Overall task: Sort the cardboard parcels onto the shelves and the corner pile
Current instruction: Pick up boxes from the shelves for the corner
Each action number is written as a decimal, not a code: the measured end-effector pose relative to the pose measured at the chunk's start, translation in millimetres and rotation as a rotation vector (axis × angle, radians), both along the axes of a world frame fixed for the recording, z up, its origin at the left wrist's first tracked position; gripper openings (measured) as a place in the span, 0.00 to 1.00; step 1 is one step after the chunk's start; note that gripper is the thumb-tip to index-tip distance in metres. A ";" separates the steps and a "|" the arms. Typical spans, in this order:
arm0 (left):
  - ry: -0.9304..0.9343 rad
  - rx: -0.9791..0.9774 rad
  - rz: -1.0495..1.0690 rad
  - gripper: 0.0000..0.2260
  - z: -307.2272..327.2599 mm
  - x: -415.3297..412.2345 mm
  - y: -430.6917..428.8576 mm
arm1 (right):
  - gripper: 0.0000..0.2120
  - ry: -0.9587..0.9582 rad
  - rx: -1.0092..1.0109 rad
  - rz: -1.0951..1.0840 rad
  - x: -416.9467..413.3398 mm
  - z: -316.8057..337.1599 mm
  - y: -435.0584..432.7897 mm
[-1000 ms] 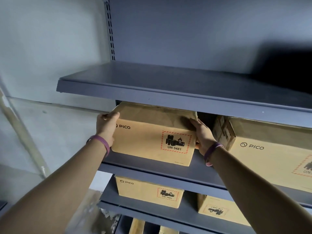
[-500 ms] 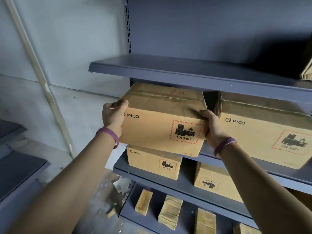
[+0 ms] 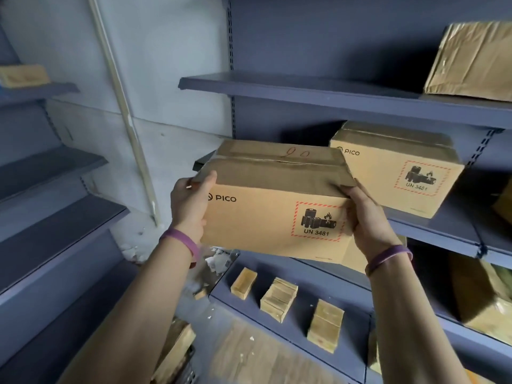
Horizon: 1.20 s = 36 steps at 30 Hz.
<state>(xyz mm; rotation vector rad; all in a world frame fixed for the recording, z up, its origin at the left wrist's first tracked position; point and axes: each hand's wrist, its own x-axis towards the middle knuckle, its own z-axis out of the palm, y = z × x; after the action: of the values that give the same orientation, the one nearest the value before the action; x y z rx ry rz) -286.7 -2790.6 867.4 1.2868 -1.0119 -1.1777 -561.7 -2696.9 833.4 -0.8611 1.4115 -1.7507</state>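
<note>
PICO parcel (image 3: 274, 214) airborne, tilted, before middle shelf (image 3: 457, 234) left front corner. Clasped at ends by left hand (image 3: 188, 206), right hand (image 3: 368, 220). Risk of slipping: nothing beneath. Possible knock against neighbouring parcel (image 3: 401, 173).

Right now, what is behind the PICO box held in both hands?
A second PICO box on the shelf, its left corner covered by the held box. Anything further behind is hidden.

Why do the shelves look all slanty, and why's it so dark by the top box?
Head view: the wide-angle lens splays the top shelf; a deep shadow lies on the back panel beside the top parcel; print on the held box is sharp, the far-left shelves soft.
</note>
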 end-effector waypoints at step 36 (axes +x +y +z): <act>-0.042 0.104 -0.457 0.22 -56.6 49.4 101.3 | 0.21 0.074 0.018 0.020 16.2 -40.4 123.2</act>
<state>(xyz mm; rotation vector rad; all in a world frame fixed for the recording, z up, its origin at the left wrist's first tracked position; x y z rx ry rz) -237.3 -2689.3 810.8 1.1976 -1.3355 -1.5691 -545.4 -2573.7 793.0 -0.9352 1.4592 -1.7039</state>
